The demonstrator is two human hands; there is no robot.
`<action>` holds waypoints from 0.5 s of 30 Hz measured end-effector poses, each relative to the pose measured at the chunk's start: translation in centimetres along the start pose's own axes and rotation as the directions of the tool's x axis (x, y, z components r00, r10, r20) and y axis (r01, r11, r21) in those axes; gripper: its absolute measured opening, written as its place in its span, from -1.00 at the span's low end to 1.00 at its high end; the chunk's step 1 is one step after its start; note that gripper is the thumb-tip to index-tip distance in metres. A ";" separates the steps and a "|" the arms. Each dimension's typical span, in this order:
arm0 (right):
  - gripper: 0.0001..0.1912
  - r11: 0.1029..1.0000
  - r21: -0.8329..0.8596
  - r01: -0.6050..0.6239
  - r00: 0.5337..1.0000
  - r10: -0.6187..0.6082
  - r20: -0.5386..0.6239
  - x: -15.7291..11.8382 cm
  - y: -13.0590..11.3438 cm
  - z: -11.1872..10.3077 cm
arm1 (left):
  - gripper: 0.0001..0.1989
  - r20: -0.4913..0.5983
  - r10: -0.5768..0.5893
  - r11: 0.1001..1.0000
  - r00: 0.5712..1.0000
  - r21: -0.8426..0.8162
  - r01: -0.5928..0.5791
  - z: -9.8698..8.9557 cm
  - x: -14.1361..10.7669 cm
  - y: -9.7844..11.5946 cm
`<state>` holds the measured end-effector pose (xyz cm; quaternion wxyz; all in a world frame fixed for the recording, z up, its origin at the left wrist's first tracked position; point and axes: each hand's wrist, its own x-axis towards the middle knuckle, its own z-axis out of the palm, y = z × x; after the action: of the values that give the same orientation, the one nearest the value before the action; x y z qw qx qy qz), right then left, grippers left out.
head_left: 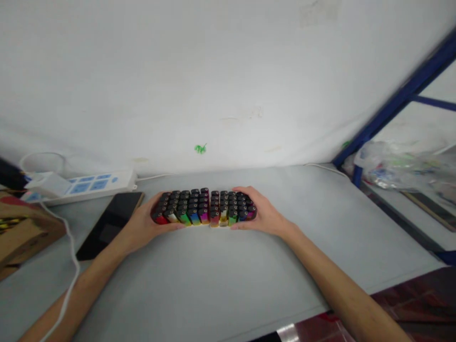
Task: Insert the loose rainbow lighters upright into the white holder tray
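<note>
Several rows of lighters with black ends and shiny red, silver, green, blue and purple bodies stand packed in two blocks on the grey table. My left hand (149, 222) is wrapped round the outer side of the left block of lighters (184, 209), its thumb along the front. Round the outer end of the right block of lighters (228, 209) curls my right hand (261, 211), thumb also in front. A narrow gap separates the blocks. Behind the lighters, most of my fingers are hidden.
A black phone (109, 223) lies left of my left hand, in front of a white power strip (96, 186). At far left is an open cardboard box (33, 237). A white cable (73, 256) crosses my left forearm. Plastic bags (395, 164) sit beyond the blue frame (395, 107).
</note>
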<state>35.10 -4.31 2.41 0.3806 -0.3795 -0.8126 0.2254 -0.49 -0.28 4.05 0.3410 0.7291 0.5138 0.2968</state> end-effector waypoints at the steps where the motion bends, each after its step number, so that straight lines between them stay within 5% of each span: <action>1: -0.03 1.000 0.016 0.006 1.000 -0.006 -0.006 0.0 -0.1 0.1 | -0.03 -0.003 -0.006 1.000 1.000 -0.009 0.006 0.1 0.0 -0.1; 7: -0.31 0.977 0.190 -0.095 0.991 0.110 -0.074 0.0 1.4 -1.6 | 0.09 -0.081 0.011 0.993 0.997 -0.119 -0.020 1.1 -0.4 -0.5; 11: -0.40 0.898 -0.248 -0.364 0.904 0.277 -0.324 1.7 5.8 -4.5 | 0.09 -0.121 0.021 0.984 0.992 -0.175 -0.042 1.1 -0.3 -1.7; 13: -0.42 0.726 -0.507 -0.465 0.885 0.380 -0.267 3.1 8.0 -5.5 | 0.15 -0.093 0.041 0.970 0.995 -0.236 -0.062 0.9 0.0 -3.1; 15: -0.50 0.661 -0.595 -0.457 0.882 0.423 -0.208 4.5 9.6 -5.8 | 0.19 -0.085 0.043 0.946 0.995 -0.316 -0.068 0.7 0.3 -4.4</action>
<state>42.06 5.53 1.72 0.1868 -0.6746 -0.7139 0.0167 -2.21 0.96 0.13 0.4255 0.6668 0.4512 0.4133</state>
